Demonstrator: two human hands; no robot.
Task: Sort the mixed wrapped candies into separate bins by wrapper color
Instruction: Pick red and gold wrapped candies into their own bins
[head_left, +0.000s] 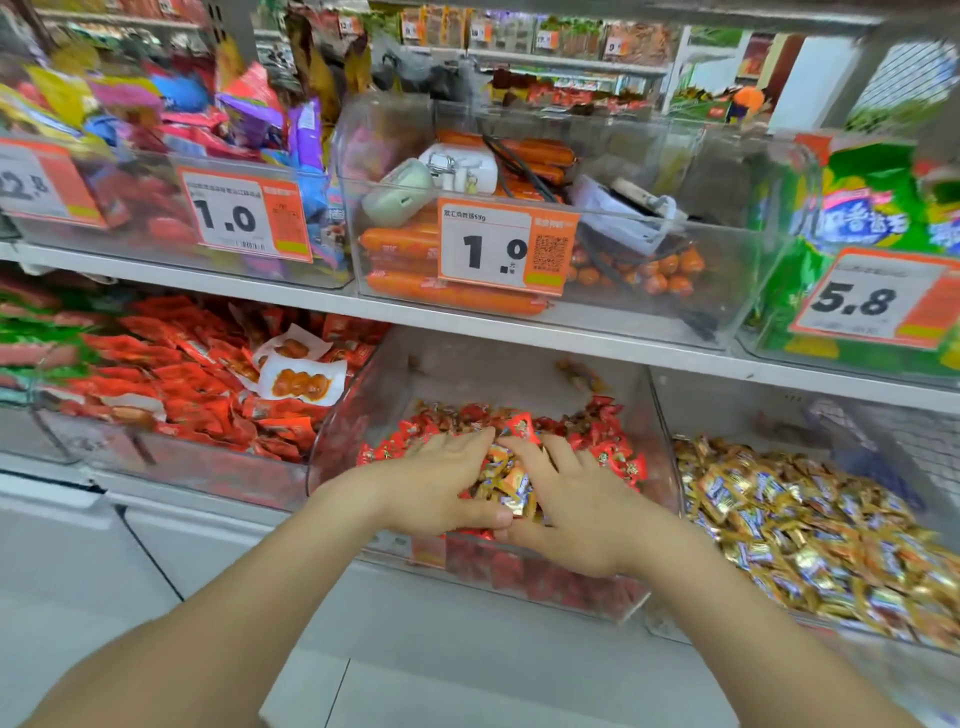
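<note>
Low at the centre of the frame, the left hand (436, 483) and the right hand (576, 506) reach into the middle clear bin (363, 400) on the lower shelf; together they cup a clump of gold-wrapped candies (506, 483), fingers curved over its sides and thumbs nearly meeting at its near edge; the clump sits on top of the red-wrapped candies (605, 441) that fill that bin; just to the right, a neighbouring clear bin (727, 415) holds a heap of gold candies (805, 525) with blue-and-white labels; to the left lie red snack packets (197, 384); on the shelf above, mid-frame, orange sausages (452, 293) lie behind a price tag reading 1.0 (506, 249); at the upper right, green bags (867, 202) stand behind a tag reading 5.8 (872, 301).
</note>
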